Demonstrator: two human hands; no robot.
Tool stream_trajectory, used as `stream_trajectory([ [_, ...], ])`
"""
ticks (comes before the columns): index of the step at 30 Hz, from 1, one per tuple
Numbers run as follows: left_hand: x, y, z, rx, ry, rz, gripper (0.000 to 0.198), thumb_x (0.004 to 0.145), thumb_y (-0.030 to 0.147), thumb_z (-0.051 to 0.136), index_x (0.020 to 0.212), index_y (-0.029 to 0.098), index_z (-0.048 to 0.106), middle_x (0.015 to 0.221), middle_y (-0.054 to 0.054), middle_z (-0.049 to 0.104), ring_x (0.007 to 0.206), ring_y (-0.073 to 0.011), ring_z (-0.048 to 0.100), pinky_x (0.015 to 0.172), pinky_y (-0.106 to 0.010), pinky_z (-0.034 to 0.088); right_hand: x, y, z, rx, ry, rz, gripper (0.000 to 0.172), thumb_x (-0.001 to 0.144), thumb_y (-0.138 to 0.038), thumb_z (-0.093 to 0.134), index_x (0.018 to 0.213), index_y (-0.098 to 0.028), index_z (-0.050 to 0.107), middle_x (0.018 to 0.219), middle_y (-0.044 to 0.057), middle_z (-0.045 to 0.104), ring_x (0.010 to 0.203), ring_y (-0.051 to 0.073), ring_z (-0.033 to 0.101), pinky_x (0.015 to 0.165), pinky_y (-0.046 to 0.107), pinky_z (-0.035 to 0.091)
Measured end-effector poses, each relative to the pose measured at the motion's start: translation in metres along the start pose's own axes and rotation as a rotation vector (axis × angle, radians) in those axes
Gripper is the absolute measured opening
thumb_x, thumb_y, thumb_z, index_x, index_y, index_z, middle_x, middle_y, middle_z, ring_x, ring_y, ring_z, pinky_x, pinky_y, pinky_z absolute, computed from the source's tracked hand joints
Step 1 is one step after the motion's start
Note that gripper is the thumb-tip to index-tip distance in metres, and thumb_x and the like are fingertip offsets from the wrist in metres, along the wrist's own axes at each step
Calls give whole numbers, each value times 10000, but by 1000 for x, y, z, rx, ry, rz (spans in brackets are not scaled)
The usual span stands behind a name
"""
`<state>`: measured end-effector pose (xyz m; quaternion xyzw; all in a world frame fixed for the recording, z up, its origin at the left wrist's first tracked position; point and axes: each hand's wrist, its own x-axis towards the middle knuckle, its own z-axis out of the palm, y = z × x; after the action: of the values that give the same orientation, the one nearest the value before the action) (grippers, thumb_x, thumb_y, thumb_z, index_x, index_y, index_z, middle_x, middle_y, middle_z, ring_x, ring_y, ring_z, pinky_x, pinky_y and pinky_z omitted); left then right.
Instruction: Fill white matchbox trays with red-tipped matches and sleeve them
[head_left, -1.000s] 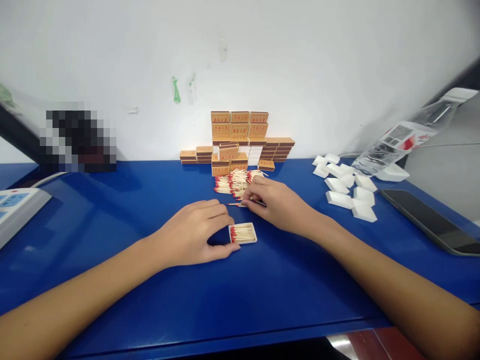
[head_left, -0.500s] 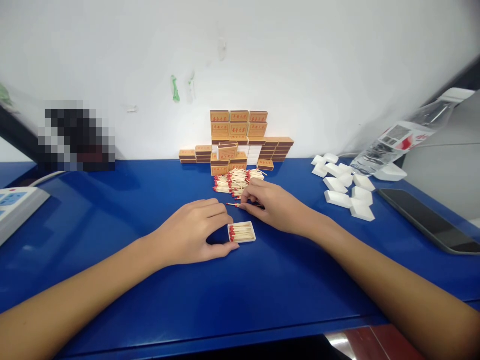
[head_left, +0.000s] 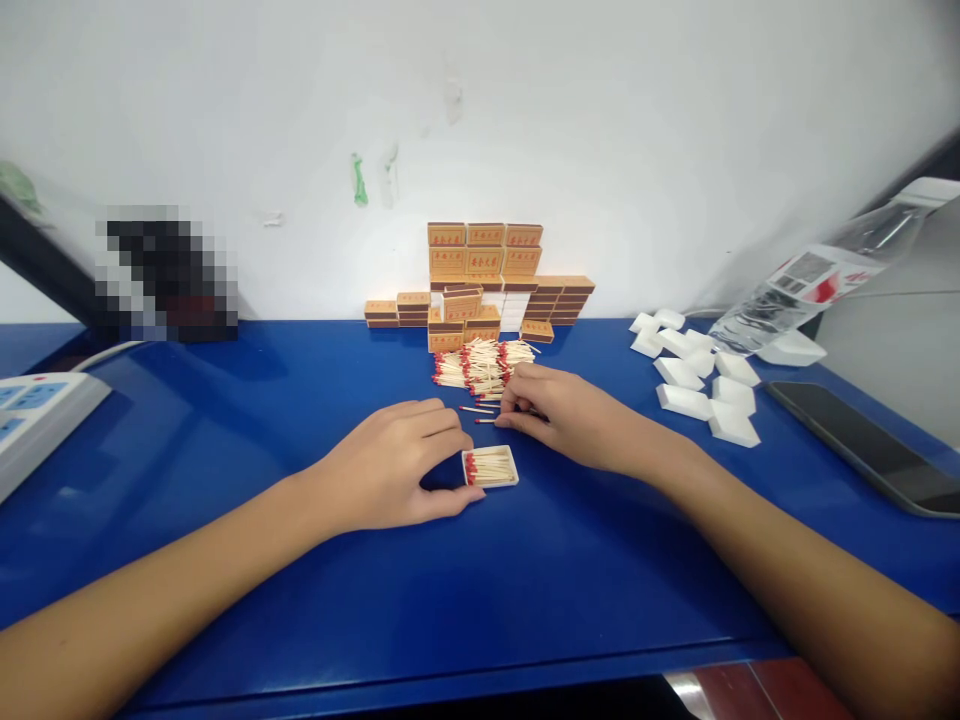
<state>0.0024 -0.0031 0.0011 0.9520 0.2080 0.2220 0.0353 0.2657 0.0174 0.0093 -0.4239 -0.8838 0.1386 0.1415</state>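
A small white matchbox tray with red-tipped matches in it lies on the blue table. My left hand rests beside it, thumb and fingers curled against its left end. My right hand lies just behind the tray, its fingertips pinched on a few matches at the near edge of a loose pile of matches.
Stacked tan matchboxes stand against the white wall. Several empty white trays lie at the right, near a tipped plastic bottle and a dark phone. A power strip sits at the left edge.
My right hand has drawn slightly toward the tray with matches under its fingertips. The left hand and tray have stayed put; the view shifted a little.
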Motion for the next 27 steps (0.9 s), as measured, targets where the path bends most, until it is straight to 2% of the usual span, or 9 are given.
stream_trajectory([
  [9, 0, 0, -1, 9, -8, 1, 293, 1008, 440, 667, 1037, 154, 724, 916, -77, 723, 840, -220, 686, 790, -359, 556, 9, -9, 18, -51, 133, -12, 83, 1032, -247, 651, 976, -191, 627, 1029, 59, 641, 891, 199, 600, 776, 321, 442],
  [14, 0, 0, 0, 13, -4, 2, 299, 1005, 447, 671, 1040, 154, 723, 929, -77, 728, 850, -222, 687, 800, -362, 556, 12, -11, 16, -28, 99, -5, 88, 1046, -221, 627, 970, -183, 646, 1025, 62, 628, 892, 194, 606, 800, 321, 459],
  [19, 0, 0, -1, 12, -9, 2, 286, 1004, 439, 673, 1036, 159, 723, 924, -72, 726, 836, -214, 681, 787, -355, 553, 8, -9, 10, -71, 54, 47, 132, 1048, -221, 615, 922, -184, 610, 984, 68, 641, 842, 199, 598, 742, 322, 445],
  [27, 0, 0, 0, 1, -8, 2, 297, 1009, 445, 663, 1038, 156, 724, 910, -75, 719, 828, -216, 673, 778, -355, 546, 2, 5, 8, -83, 120, 2, 124, 1053, -306, 615, 991, -202, 587, 1042, 79, 645, 844, 209, 590, 737, 332, 446],
])
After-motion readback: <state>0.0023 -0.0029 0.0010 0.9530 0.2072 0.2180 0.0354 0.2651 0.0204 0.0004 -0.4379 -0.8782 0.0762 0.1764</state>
